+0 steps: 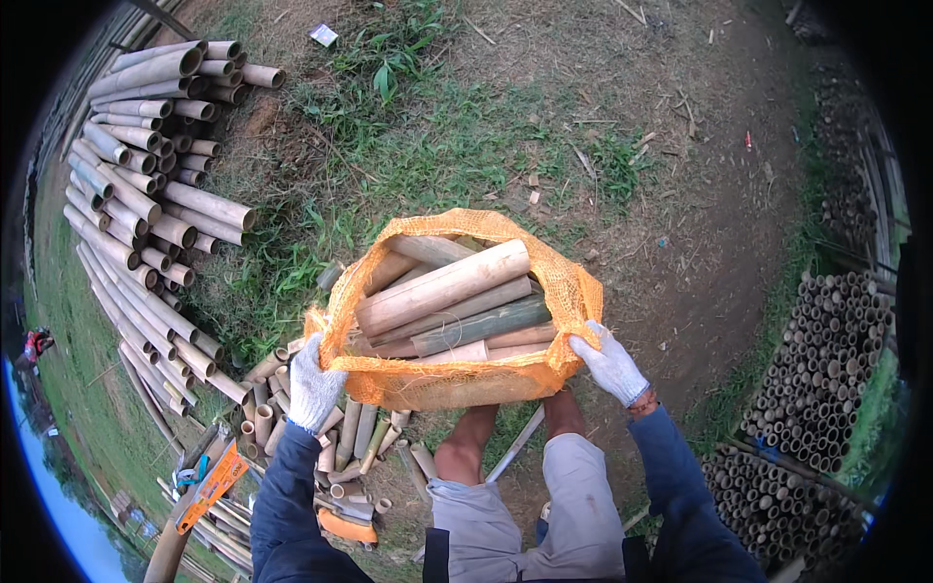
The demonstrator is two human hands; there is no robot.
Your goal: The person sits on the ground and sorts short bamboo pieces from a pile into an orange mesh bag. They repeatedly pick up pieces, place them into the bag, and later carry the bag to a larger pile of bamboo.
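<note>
An orange mesh sack (457, 389) stands in front of my legs with its mouth spread wide. Several cut bamboo pieces (447, 287) lie inside it, mostly slanting up to the right. My left hand (317, 384), in a white knit glove, grips the sack's rim at the near left corner. At the near right corner my right hand (610, 360), gloved the same way, has its fingers closed over the rim. The sack's bottom is hidden from view.
Long bamboo poles (146, 185) are stacked at the left. Short bamboo offcuts (360, 428) litter the ground by my left forearm, near an orange-bladed saw (209, 491). Bundled bamboo (816, 369) stands at the right. Grass and bare soil (700, 194) stretch beyond the sack.
</note>
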